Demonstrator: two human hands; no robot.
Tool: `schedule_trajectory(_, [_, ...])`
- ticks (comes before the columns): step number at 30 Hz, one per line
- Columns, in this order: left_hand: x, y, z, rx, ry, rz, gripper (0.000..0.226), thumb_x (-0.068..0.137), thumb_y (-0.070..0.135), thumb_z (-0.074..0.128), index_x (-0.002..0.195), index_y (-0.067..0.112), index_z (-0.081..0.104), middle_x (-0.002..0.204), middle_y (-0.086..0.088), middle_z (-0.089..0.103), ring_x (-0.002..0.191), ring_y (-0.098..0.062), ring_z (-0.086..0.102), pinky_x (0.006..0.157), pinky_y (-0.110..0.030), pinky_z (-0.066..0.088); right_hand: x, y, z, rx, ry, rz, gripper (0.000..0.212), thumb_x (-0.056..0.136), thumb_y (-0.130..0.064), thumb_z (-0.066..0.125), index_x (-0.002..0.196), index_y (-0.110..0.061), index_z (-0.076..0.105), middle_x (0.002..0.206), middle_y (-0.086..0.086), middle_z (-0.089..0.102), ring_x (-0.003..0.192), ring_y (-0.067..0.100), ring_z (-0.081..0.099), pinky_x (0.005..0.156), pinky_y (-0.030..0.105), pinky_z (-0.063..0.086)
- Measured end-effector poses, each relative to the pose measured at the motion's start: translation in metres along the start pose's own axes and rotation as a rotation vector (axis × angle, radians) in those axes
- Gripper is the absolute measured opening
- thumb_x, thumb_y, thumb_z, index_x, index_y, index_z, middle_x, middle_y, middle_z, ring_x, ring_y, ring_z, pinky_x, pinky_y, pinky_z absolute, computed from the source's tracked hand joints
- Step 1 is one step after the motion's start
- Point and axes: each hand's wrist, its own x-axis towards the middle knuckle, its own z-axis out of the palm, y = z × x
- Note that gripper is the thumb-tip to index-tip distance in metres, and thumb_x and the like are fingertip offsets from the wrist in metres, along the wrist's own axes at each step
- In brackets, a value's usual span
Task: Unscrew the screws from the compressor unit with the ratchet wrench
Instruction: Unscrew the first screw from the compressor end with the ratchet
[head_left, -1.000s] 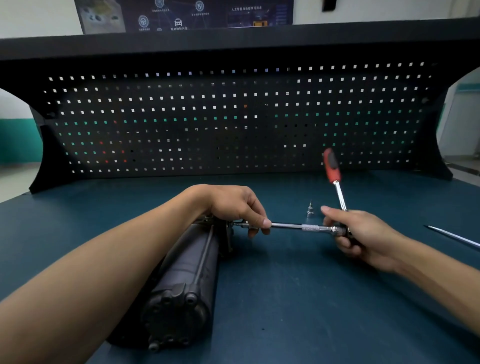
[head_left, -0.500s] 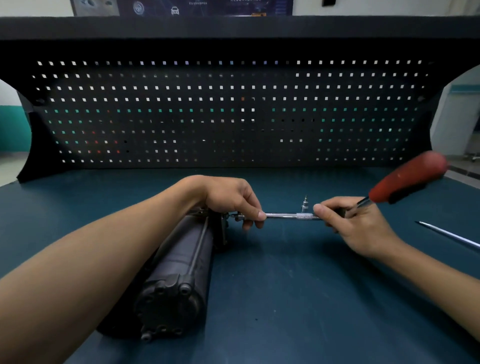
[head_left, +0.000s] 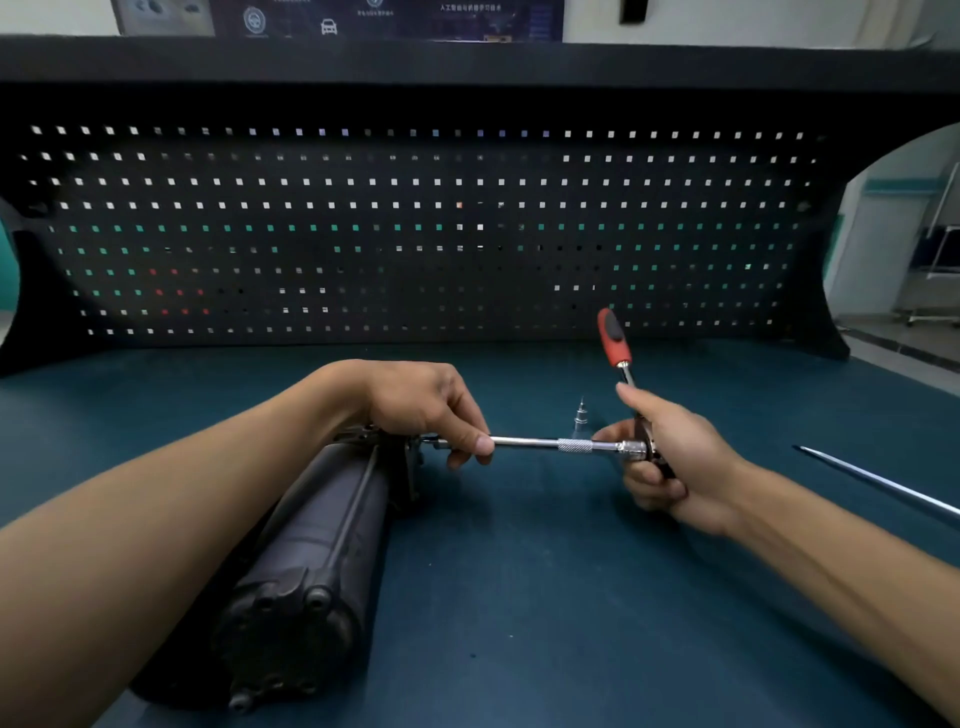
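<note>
Back from its rightward swing, the red-handled steel ratchet wrench (head_left: 614, 343) stands upright in my curled right hand (head_left: 675, 467); my left hand (head_left: 426, 410) pinches its chrome extension bar (head_left: 535, 443) (lying level, left to right), which enters the end of the dark cylindrical compressor unit (head_left: 311, 545) on my left.

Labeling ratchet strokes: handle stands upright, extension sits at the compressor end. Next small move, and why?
Probably swing the ratchet wrench handle down through a stroke: the right hand grips its head, the left hand pinches the extension bar, whose tip meets the compressor unit.
</note>
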Motion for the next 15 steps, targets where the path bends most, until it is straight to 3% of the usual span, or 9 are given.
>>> schedule_trajectory(3, [0.0,0.0,0.0,0.002,-0.006,0.001,0.016,0.088,0.043,0.071,0.085,0.029,0.079,0.069,0.011,0.069,0.061,0.003,0.051,0.059,-0.005,0.035,-0.001,0.001,-0.001,0.008,-0.043,0.05,0.049,0.098,-0.055,0.045,0.082,-0.011,0.062,0.041,0.001,0.032,0.031,0.012,0.018,0.046,0.027,0.011])
schedule_trajectory(6, [0.001,0.001,0.002,0.011,-0.002,-0.009,0.015,0.088,0.042,0.072,0.084,0.029,0.079,0.069,0.011,0.069,0.061,0.002,0.049,0.059,-0.007,0.036,-0.002,0.007,-0.002,-0.03,-0.03,0.002,0.046,0.096,-0.054,0.051,0.082,-0.012,0.063,0.043,0.003,0.035,0.033,0.013,0.022,0.044,0.026,0.014])
schedule_trajectory(11, [0.001,0.006,0.0,0.017,-0.01,-0.036,0.015,0.091,0.039,0.068,0.091,0.027,0.078,0.069,0.012,0.069,0.064,0.003,0.052,0.061,-0.007,0.037,0.001,0.017,-0.001,-0.179,0.09,-0.368,0.051,0.075,-0.064,0.061,0.071,-0.013,0.066,0.044,0.006,0.044,0.036,0.016,0.039,0.035,0.021,0.026])
schedule_trajectory(15, [-0.002,0.008,0.001,0.024,-0.059,-0.077,0.023,0.096,0.042,0.06,0.094,0.028,0.078,0.075,0.012,0.073,0.071,0.004,0.055,0.067,-0.006,0.037,0.0,0.023,-0.002,-0.301,0.112,-0.625,0.052,0.079,-0.057,0.062,0.06,-0.009,0.061,0.046,0.004,0.045,0.04,0.015,0.043,0.04,0.02,0.034])
